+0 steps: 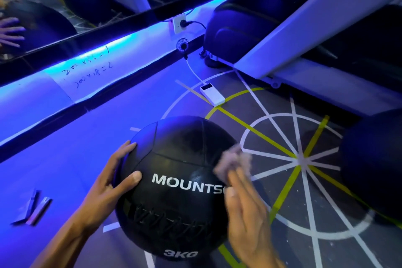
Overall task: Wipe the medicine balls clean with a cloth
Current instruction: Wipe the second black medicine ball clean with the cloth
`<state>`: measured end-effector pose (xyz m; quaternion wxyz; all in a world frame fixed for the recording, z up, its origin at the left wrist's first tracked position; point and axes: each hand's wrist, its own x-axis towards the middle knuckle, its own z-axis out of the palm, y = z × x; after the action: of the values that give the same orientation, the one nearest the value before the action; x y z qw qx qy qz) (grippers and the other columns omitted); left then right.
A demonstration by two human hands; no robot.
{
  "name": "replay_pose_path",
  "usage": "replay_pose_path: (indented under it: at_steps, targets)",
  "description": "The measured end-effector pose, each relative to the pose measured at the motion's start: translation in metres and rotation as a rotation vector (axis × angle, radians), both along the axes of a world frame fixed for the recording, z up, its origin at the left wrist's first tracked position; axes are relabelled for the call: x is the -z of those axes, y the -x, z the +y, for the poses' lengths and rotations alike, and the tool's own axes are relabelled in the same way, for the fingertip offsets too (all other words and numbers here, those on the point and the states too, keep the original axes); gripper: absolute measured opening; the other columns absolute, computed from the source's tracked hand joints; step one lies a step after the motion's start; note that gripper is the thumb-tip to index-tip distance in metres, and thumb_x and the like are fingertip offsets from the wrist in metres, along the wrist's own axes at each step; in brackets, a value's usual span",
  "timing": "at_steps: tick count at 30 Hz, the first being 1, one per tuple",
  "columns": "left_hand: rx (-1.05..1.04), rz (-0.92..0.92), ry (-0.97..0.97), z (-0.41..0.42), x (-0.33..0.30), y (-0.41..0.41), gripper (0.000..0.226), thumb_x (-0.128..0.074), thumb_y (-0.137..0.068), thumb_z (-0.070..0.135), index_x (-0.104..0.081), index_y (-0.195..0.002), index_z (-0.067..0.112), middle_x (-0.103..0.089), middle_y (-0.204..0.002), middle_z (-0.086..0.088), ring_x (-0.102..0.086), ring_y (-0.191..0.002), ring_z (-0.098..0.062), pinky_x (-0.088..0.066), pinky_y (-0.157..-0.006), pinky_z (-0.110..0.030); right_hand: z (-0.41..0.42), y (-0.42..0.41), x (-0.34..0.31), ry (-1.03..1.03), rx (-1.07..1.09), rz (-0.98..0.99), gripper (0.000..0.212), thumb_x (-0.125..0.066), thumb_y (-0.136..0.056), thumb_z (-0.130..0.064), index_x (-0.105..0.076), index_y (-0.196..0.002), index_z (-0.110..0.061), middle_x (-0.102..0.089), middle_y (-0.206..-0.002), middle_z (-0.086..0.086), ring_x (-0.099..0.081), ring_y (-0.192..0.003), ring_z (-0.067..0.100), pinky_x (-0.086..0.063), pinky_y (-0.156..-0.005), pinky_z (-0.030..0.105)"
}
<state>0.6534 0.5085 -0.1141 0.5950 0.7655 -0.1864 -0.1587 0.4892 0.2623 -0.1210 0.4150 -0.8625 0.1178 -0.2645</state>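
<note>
While left hand [113,183] steadies black medicine ball [174,180] on floor [71,159], near mirrored wall base, right hand [245,209] presses blurred cloth [233,161] on ball's upper right side. Left grip: spread wide, thumb and fingers curled over ball's left flank. Right grip: fingers extended over cloth; pinch unclear. Judged mid-wipe; underside probably left. Second dark ball [374,163] at right, apparently awaiting. Ball round, no long axis; lettering faces up toward camera, laced seam nearest.
</note>
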Motion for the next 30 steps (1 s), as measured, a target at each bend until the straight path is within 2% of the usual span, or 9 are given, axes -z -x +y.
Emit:
replay_pose_path:
  at_steps: [2, 6, 10, 12, 15, 20, 22, 25, 30]
  targets:
    - [0.016, -0.01, 0.01, 0.006, 0.002, 0.003, 0.078, -0.078, -0.07, 0.063, -0.054, -0.141, 0.039, -0.038, -0.158, 0.025, -0.029, -0.148, 0.006, -0.038, -0.114, -0.019, 0.023, -0.014, -0.02, 0.179, -0.178, -0.061, 0.051, -0.033, -0.109, -0.034, -0.046, -0.151, -0.01, -0.039, -0.162, 0.0, -0.032, -0.152, 0.022, -0.026, -0.124, 0.038]
    - [0.032, -0.042, -0.025, 0.023, 0.007, 0.009, 0.059, -0.081, -0.087, 0.036, -0.055, -0.139, 0.042, -0.039, -0.159, 0.024, -0.03, -0.15, 0.001, -0.035, -0.112, -0.011, 0.015, -0.026, -0.021, 0.336, -0.323, -0.069, 0.049, -0.035, -0.108, -0.029, -0.044, -0.154, -0.015, -0.037, -0.163, -0.002, -0.033, -0.151, 0.017, -0.024, -0.124, 0.045]
    - [0.06, -0.048, -0.05, 0.027, 0.011, 0.012, 0.076, -0.081, -0.074, 0.061, -0.054, -0.141, 0.038, -0.036, -0.162, 0.018, -0.03, -0.15, -0.001, -0.034, -0.114, -0.016, -0.044, -0.054, -0.013, -0.094, -0.114, 0.215, 0.043, -0.029, -0.111, -0.035, -0.043, -0.144, -0.059, -0.03, -0.163, -0.017, -0.025, -0.152, 0.005, -0.016, -0.119, 0.016]
    - [0.035, -0.041, -0.041, 0.025, 0.01, 0.013, 0.089, -0.081, -0.069, 0.071, -0.052, -0.143, 0.031, -0.034, -0.162, 0.019, -0.03, -0.15, -0.001, -0.034, -0.116, -0.02, -0.074, -0.079, -0.006, -0.44, 0.01, 0.527, 0.045, -0.024, -0.11, -0.051, -0.065, -0.127, -0.046, -0.056, -0.149, -0.003, -0.048, -0.14, 0.015, -0.033, -0.114, 0.028]
    - [0.039, -0.057, -0.033, 0.018, 0.009, 0.01, 0.088, -0.079, -0.068, 0.074, -0.052, -0.143, 0.036, -0.033, -0.162, 0.022, -0.03, -0.15, 0.0, -0.036, -0.117, -0.027, -0.082, -0.107, -0.015, -0.636, -0.067, 0.5, 0.059, -0.026, -0.101, -0.068, -0.075, -0.116, -0.039, -0.072, -0.125, -0.013, -0.059, -0.13, 0.012, -0.038, -0.117, 0.041]
    - [0.005, -0.053, -0.063, -0.002, -0.001, -0.009, 0.085, -0.074, -0.067, 0.079, -0.054, -0.141, 0.043, -0.042, -0.156, 0.023, -0.034, -0.146, 0.005, -0.032, -0.118, -0.029, -0.001, -0.124, -0.069, 0.12, -0.493, 0.204, 0.049, -0.028, -0.105, -0.043, -0.068, -0.129, -0.026, -0.055, -0.148, -0.015, -0.034, -0.145, -0.004, -0.018, -0.119, 0.021]
    - [-0.064, -0.077, -0.143, -0.016, -0.009, -0.026, 0.08, -0.07, -0.066, 0.077, -0.056, -0.137, 0.042, -0.05, -0.147, 0.022, -0.043, -0.137, 0.007, -0.032, -0.116, -0.027, -0.01, -0.117, -0.058, 0.211, -0.412, 0.113, 0.042, -0.038, -0.107, -0.033, -0.063, -0.139, -0.022, -0.052, -0.152, -0.01, -0.032, -0.147, -0.002, -0.018, -0.123, 0.024]
    - [-0.247, -0.078, -0.251, -0.042, -0.02, -0.065, 0.065, -0.061, -0.068, 0.08, -0.062, -0.12, 0.042, -0.057, -0.129, 0.012, -0.057, -0.117, -0.007, -0.044, -0.102, -0.029, -0.054, -0.084, -0.025, -0.07, -0.026, 0.075, 0.038, -0.049, -0.107, -0.034, -0.059, -0.143, -0.026, -0.049, -0.15, -0.022, -0.032, -0.147, -0.004, -0.031, -0.119, 0.024]
    - [-0.219, 0.146, -0.15, -0.052, -0.029, -0.109, 0.031, -0.047, -0.103, 0.055, -0.061, -0.116, 0.03, -0.064, -0.103, 0.019, -0.059, -0.081, 0.003, -0.043, -0.073, -0.02, -0.081, -0.025, 0.014, -0.471, 0.18, 0.289, 0.03, -0.056, -0.105, -0.03, -0.057, -0.133, -0.038, -0.063, -0.123, -0.009, -0.051, -0.118, 0.01, -0.038, -0.087, 0.027]
